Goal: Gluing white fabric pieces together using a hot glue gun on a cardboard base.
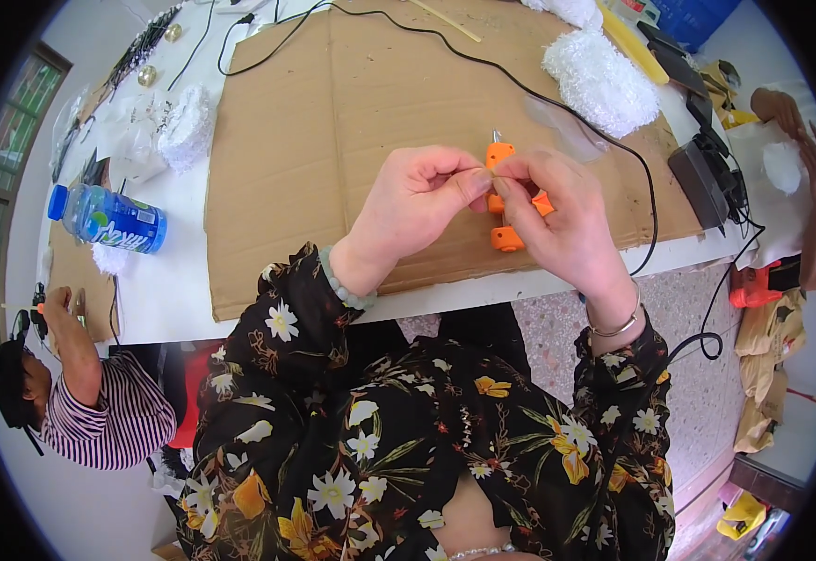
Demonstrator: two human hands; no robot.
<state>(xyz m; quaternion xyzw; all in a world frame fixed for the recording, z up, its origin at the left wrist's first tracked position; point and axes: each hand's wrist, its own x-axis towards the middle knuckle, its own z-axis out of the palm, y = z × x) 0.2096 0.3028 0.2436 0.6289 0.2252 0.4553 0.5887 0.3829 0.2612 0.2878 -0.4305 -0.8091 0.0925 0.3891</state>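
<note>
1. Pinching something too small to make out, the left hand [417, 201] and right hand [557, 220] meet fingertip to fingertip.
2. Just beneath them lies an orange plastic glue gun [501, 234] on a brown cardboard sheet [333, 122].
3. Its black cord [520, 79] loops across the cardboard.
4. White fluffy tufts [604, 84] and a blue plastic bottle [108, 218] rest on the white tabletop [174, 290].

head cam: worn on head | faced steeply down, fisheye, upright | close above hands [497, 201] and cardboard-covered desk [174, 290] | single view, nothing shared
</note>
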